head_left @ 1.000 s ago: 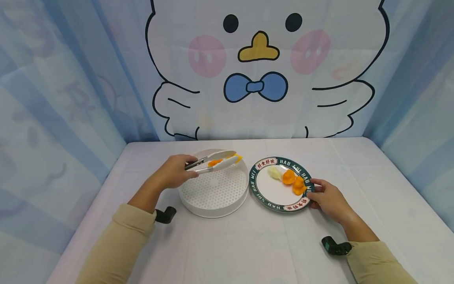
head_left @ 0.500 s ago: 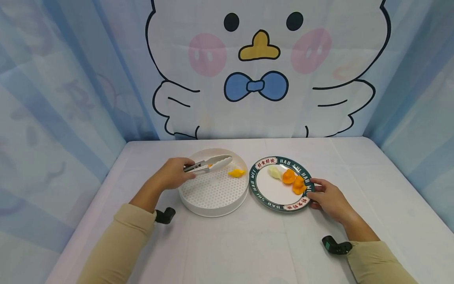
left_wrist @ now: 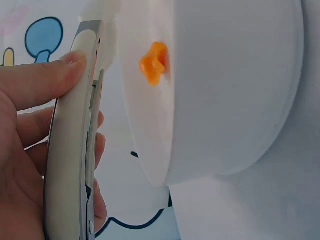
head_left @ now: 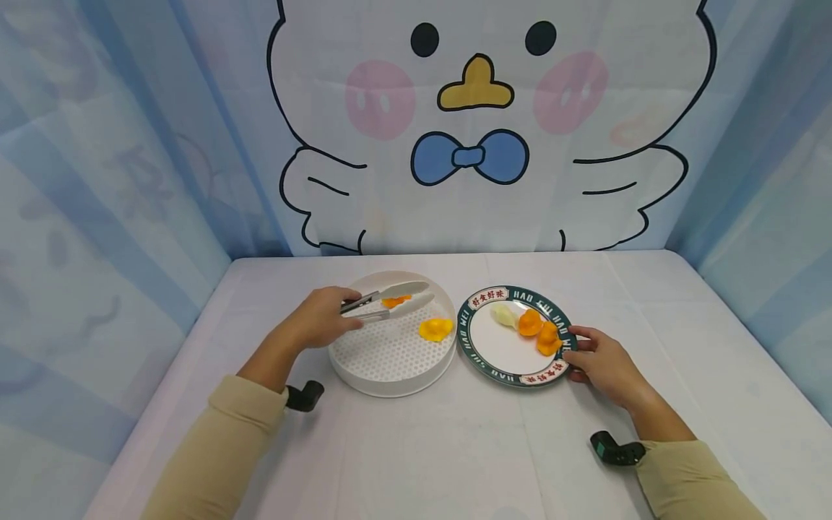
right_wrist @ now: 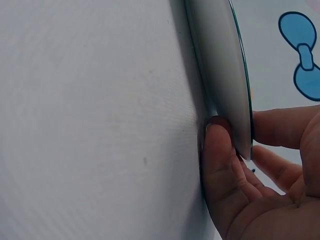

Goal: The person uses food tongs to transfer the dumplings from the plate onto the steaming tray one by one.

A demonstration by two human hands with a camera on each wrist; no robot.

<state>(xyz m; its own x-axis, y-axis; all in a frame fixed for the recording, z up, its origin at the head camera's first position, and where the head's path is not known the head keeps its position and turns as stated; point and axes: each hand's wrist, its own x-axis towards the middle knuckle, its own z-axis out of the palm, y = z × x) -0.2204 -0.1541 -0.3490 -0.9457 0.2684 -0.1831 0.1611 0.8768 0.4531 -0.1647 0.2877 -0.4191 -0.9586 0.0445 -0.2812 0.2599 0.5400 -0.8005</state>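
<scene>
My left hand (head_left: 321,318) grips a pair of tongs (left_wrist: 75,135) by the handles, above a round white tray (head_left: 383,361) with a dotted floor. The tongs' pale tips stand apart with nothing pinched between them. In the tray lie a yellow dumpling-like piece (head_left: 435,329) at the right and an orange piece (left_wrist: 154,64) at the back, seen between the tong arms in the head view. My right hand (head_left: 604,365) pinches the rim of a green-edged plate (head_left: 484,350). On the plate sit a pale green piece (head_left: 503,315) and two orange ones (head_left: 529,323).
Tray and plate stand side by side, nearly touching, on a white-covered table (head_left: 429,455). A curtain (head_left: 474,217) with a cartoon figure rises behind the table's back edge, and blue drapes (head_left: 117,217) hang at the sides.
The tongs have let go of the yellow piece, which now lies in the tray, shifted slightly toward me since half a second ago. Their tips have spread. The right hand stays on the plate.
</scene>
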